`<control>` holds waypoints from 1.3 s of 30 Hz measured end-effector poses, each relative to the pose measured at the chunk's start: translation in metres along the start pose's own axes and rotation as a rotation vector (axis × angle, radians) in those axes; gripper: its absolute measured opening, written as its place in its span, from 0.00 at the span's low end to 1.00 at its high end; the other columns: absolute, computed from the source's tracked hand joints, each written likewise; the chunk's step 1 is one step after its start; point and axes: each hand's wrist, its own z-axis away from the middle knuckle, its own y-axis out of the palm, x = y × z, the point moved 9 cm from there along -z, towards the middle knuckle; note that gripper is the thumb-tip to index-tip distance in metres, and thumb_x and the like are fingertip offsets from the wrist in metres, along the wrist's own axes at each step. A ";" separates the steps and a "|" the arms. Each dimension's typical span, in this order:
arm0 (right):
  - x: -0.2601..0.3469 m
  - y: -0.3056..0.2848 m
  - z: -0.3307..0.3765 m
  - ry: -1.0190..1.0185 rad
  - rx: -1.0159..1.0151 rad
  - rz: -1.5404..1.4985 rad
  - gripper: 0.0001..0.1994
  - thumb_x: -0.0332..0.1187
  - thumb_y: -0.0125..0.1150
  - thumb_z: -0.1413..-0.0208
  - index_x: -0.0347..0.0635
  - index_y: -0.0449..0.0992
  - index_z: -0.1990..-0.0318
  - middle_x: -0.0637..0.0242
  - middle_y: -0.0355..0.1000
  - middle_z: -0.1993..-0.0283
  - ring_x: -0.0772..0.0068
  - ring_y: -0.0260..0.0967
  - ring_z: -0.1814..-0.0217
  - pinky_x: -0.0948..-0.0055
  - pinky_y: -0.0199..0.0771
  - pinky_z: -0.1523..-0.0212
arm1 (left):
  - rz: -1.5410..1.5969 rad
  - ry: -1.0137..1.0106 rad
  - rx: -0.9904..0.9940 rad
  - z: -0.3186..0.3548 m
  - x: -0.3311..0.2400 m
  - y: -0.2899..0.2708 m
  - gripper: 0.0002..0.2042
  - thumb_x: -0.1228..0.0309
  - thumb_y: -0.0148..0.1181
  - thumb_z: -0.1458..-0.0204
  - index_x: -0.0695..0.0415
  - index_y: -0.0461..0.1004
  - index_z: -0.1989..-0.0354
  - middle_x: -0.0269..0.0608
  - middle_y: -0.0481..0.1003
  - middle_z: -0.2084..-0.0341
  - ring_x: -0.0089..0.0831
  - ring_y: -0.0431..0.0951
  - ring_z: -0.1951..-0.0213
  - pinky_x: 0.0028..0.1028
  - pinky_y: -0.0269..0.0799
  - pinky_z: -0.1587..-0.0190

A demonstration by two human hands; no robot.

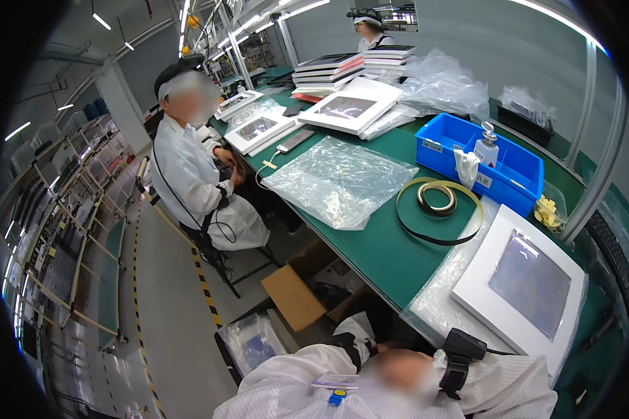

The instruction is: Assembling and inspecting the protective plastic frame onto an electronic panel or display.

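Note:
My right hand (407,368) is at the lower edge in front of my body, a black device strapped round its wrist. A blur covers much of it, so its fingers cannot be made out. Beyond it, only a small part of my left hand (384,346) shows, with its fingers hidden. The two hands are close together below the table edge, and whether they hold anything is not visible. Nearest to them on the table, a white-framed panel (464,287) with a grey screen area lies on clear plastic bags (433,307).
On the green table (360,255) are a flat plastic bag (339,181), tape rolls (437,199), a blue divided bin (521,199) with a pump bottle (487,146), and stacked panels (349,105). A co-worker (189,174) sits at the left. An open cardboard box (293,297) stands below.

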 end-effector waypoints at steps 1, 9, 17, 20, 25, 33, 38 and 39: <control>-0.007 0.000 0.006 0.025 -0.005 -0.008 0.10 0.39 0.50 0.53 0.44 0.73 0.69 0.61 0.68 0.69 0.55 0.69 0.67 0.63 0.70 0.69 | -0.115 -0.056 0.066 0.006 0.070 -0.081 0.07 0.72 0.50 0.55 0.57 0.74 0.77 0.41 0.74 0.79 0.33 0.73 0.77 0.32 0.66 0.78; -0.013 0.016 -0.003 0.026 0.004 0.002 0.12 0.40 0.49 0.51 0.42 0.73 0.69 0.61 0.68 0.70 0.55 0.68 0.67 0.63 0.70 0.68 | -0.478 -0.014 0.362 0.005 0.116 -0.073 0.06 0.72 0.50 0.55 0.57 0.73 0.74 0.42 0.73 0.76 0.33 0.73 0.74 0.32 0.65 0.74; -0.018 0.023 -0.005 0.039 0.039 0.006 0.13 0.41 0.49 0.51 0.41 0.72 0.69 0.61 0.68 0.70 0.56 0.68 0.67 0.63 0.70 0.68 | -0.517 -0.015 0.370 0.003 0.121 -0.074 0.06 0.72 0.50 0.55 0.57 0.72 0.71 0.43 0.73 0.73 0.34 0.72 0.71 0.32 0.64 0.71; -0.016 0.019 -0.005 0.036 0.040 0.015 0.13 0.40 0.49 0.51 0.40 0.72 0.69 0.61 0.68 0.70 0.56 0.68 0.67 0.63 0.70 0.68 | -0.536 -0.012 0.371 0.003 0.123 -0.074 0.06 0.71 0.50 0.55 0.58 0.72 0.70 0.43 0.72 0.72 0.34 0.72 0.70 0.32 0.64 0.70; -0.013 0.014 -0.003 0.033 0.020 0.021 0.11 0.39 0.50 0.52 0.40 0.72 0.70 0.61 0.68 0.70 0.55 0.68 0.67 0.63 0.70 0.68 | -0.561 -0.002 0.373 0.002 0.121 -0.073 0.07 0.71 0.50 0.54 0.58 0.72 0.68 0.44 0.72 0.70 0.35 0.71 0.68 0.32 0.64 0.67; -0.024 0.029 -0.006 0.076 0.047 -0.016 0.09 0.36 0.50 0.53 0.41 0.72 0.68 0.61 0.68 0.71 0.56 0.69 0.67 0.63 0.70 0.68 | -0.574 -0.010 0.330 0.001 0.124 -0.078 0.08 0.71 0.51 0.54 0.58 0.71 0.65 0.45 0.71 0.68 0.35 0.71 0.65 0.32 0.63 0.64; -0.015 0.018 -0.003 0.031 0.032 0.034 0.09 0.35 0.50 0.53 0.41 0.72 0.68 0.61 0.68 0.70 0.56 0.69 0.67 0.64 0.70 0.68 | -0.528 -0.007 0.326 0.001 0.126 -0.077 0.10 0.71 0.51 0.54 0.58 0.70 0.64 0.46 0.71 0.66 0.36 0.70 0.63 0.32 0.63 0.62; -0.014 0.017 -0.003 0.031 0.029 0.030 0.09 0.36 0.50 0.53 0.41 0.72 0.68 0.61 0.68 0.70 0.56 0.69 0.67 0.64 0.70 0.68 | -0.523 -0.004 0.330 0.001 0.126 -0.077 0.10 0.71 0.51 0.54 0.58 0.70 0.63 0.46 0.71 0.65 0.36 0.70 0.63 0.32 0.63 0.61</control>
